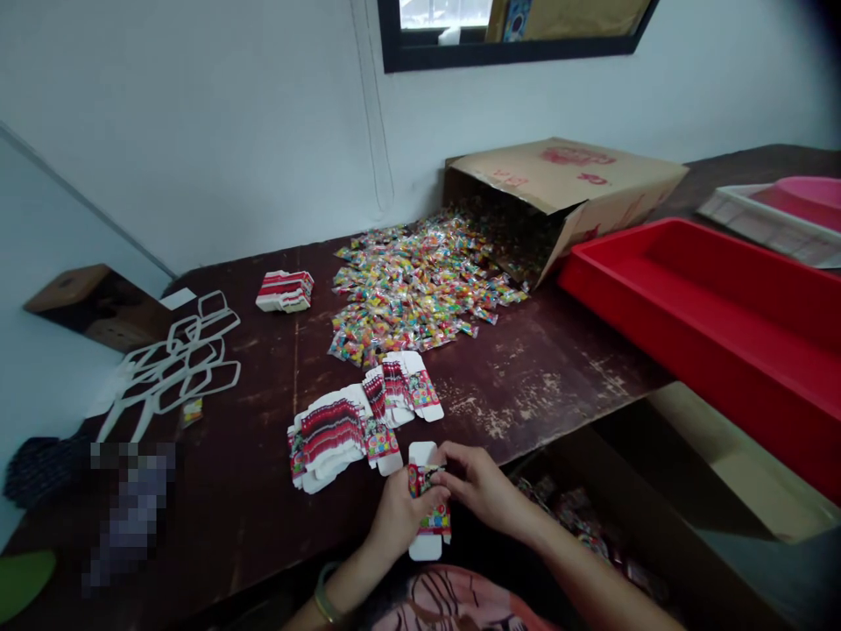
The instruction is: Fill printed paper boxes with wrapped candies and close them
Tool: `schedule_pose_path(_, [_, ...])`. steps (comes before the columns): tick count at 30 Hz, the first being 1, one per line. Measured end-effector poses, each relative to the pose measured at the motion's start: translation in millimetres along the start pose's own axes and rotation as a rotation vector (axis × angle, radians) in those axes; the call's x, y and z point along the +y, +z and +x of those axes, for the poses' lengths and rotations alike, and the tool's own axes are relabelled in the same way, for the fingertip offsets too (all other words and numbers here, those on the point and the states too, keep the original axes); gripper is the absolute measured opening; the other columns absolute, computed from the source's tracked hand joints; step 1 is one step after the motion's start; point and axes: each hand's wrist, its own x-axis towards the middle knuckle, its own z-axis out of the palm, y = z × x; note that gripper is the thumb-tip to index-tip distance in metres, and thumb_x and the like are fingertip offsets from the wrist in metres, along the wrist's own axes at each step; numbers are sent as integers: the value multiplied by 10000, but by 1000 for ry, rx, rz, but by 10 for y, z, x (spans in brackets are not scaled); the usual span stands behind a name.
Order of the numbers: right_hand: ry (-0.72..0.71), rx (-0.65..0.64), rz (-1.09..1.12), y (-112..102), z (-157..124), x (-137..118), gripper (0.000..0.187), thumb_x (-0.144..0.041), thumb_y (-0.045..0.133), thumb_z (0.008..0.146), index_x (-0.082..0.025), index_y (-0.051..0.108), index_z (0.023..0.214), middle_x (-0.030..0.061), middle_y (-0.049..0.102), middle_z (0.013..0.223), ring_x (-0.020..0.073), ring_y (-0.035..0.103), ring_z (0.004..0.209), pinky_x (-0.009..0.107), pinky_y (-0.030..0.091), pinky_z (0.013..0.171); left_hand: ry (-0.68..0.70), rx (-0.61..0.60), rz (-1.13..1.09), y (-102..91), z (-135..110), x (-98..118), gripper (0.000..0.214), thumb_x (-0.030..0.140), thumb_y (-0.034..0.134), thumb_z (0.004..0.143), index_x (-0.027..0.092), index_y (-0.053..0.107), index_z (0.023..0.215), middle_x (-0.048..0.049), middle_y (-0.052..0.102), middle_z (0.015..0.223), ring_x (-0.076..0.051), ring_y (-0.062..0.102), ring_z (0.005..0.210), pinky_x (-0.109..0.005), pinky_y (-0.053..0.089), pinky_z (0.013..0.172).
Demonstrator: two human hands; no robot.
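Just over the table's front edge, a small printed candy carton [432,524] with white end flaps is between my two hands. My left hand [398,515] wraps its left side, the thumb lying across the printed face. At the carton's upper right edge, the fingers of my right hand [481,487] are pinched together and hide part of it. Beyond my hands lie overlapping rows of flattened cartons [334,435] in red, white and black. Behind them spreads a large heap of small wrapped candies [411,289] in clear, colourful packets.
A cardboard box [578,171] lies on its side, open toward the candy heap. The red tray [710,324] stands at right. Farther left are a stack of cartons [285,291], white strap loops [187,350] and a brown box [98,302]. An open carton of packets [584,521] sits below the table.
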Motion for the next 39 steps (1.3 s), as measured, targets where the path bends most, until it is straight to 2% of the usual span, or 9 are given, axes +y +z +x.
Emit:
schedule_pose_path(5, [185,117,445,118,-222,197,301,-448,628,835,-207,470,921,-49,569,660,78,501,507,188,429,497,83,-15,-81,-9,-178,-38,444,348,636,818,209,405,1171,-59,698,899,-193,643,789,-278,487,745])
schedule_pose_path(11, [544,-191,750,-16,-256,382,359,-297,791,650,-162,556,885,-44,563,687,31,474,456,141,447,435,65,-208,101,-43,-348,-53,785,333,613,837,188,178,1474,14,633,745,-155,581,685,-256,440,705])
schedule_pose_path(14, [625,-285,692,-38,-199,409,369,-270,805,575,-151,598,856,-38,583,670,40,486,441,173,482,452,29,-188,99,-45,-372,-85,664,386,577,852,202,340,1444,-1,631,761,-170,566,747,-270,421,757])
schedule_pose_path(18, [356,-185,328,50,-198,236,273,-385,723,714,-135,679,815,7,600,761,77,521,556,202,482,508,-294,-210,-324,-56,-314,-123,627,298,597,798,178,429,1390,-81,674,1044,-222,594,947,-317,424,858])
schedule_pose_path(22, [20,-76,-64,191,-261,23,434,-398,466,943,-140,714,697,38,603,765,122,550,717,239,464,677,-501,-251,-733,-77,-252,-191,669,97,549,642,133,519,1309,-105,683,1092,-234,603,994,-349,418,907])
schedule_pose_path(29, [10,-65,-220,197,-230,124,205,-298,573,903,-214,745,975,52,669,885,151,612,814,246,471,742,-380,-320,-765,-95,-292,-236,443,122,577,711,148,654,1146,-95,656,1164,-244,531,1158,-355,350,1018])
schedule_pose_path(34, [-289,-294,-535,107,-361,102,271,-269,508,929,-195,671,1133,98,639,1048,187,567,971,297,452,854,-306,-366,-601,-99,-312,-274,657,112,664,695,186,505,1329,-98,625,1187,-234,556,1104,-361,360,995])
schedule_pose_path(37, [-381,-441,-549,-101,-199,113,243,-281,527,925,-219,684,1100,71,643,1041,160,569,1000,259,449,882,-237,-377,-426,-112,-267,-264,831,136,665,683,188,330,1441,-80,639,1083,-213,574,1016,-349,376,952])
schedule_pose_path(39, [-388,-411,-639,-399,142,146,199,-304,548,917,-248,714,1012,36,652,1033,137,578,998,229,449,887,-159,-346,-231,-156,-216,-192,848,119,630,658,183,320,1445,-49,628,995,-189,566,937,-316,393,893])
